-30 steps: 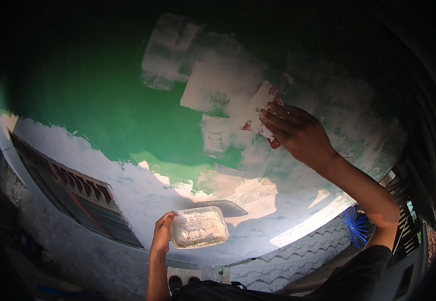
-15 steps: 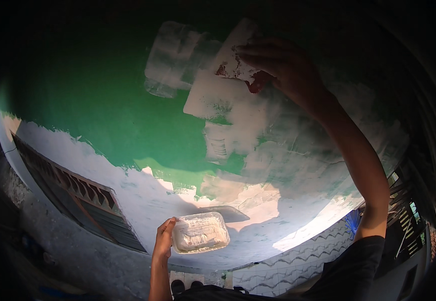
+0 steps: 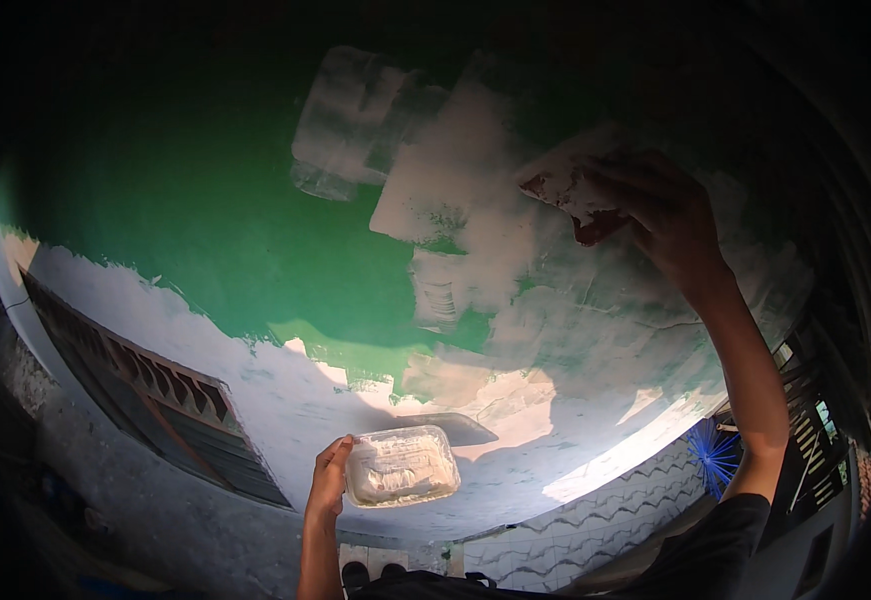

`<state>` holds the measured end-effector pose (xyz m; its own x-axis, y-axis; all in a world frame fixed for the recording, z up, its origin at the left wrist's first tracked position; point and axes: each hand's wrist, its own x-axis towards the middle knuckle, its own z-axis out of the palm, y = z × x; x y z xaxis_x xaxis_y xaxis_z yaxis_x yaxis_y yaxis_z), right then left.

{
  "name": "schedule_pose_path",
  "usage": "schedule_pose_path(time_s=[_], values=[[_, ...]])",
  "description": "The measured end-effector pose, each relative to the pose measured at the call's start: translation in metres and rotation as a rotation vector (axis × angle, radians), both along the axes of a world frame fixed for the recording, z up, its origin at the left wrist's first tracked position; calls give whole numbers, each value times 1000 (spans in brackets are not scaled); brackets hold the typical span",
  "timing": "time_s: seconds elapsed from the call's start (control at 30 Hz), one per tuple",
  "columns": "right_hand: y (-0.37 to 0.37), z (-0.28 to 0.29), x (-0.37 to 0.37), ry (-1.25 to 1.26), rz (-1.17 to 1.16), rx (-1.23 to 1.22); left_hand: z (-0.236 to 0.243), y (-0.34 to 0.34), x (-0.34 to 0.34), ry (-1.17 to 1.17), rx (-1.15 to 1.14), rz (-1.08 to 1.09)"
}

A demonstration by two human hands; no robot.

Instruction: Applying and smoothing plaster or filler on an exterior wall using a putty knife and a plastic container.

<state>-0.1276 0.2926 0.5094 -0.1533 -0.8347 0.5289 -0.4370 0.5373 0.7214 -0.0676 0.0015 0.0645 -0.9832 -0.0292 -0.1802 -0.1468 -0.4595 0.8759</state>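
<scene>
My left hand [image 3: 328,477] grips the left edge of a shallow transparent plastic tub [image 3: 402,467] with whitish putty inside. It is held low, in front of the wall. Higher up and to the right, my right hand [image 3: 655,205] is closed round a putty scraper [image 3: 567,195], dark red and smeared with white filler. The scraper is against or just off the green wall [image 3: 205,200]; shade hides which. Pale putty patches [image 3: 455,175] lie on the green paint to the left of the scraper, and more smeared filler spreads below and to the right.
At lower left a window with a wooden frame [image 3: 170,400] is set in the white part of the wall. A blue bristly object [image 3: 713,457] stands at the right, beside wavy-patterned tiles [image 3: 595,520]. My feet [image 3: 355,572] show at the bottom edge.
My right hand and the scraper have moved right and down along the wall, uncovering the putty patch they were over. The left hand and tub have barely moved.
</scene>
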Motion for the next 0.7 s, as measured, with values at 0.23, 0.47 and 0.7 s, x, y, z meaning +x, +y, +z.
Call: schedule_pose_path(time_s=[0.23, 0.47, 0.7], values=[[-81, -5, 0, -239, 345, -566, 0, 0, 1, 18, 37, 17], [-78, -6, -56, -284, 99, -797, -3, 8, -4, 3, -5, -30], [-32, -23, -49, 7, -35, -876, -2, 8, -8, 4, -2, -63]])
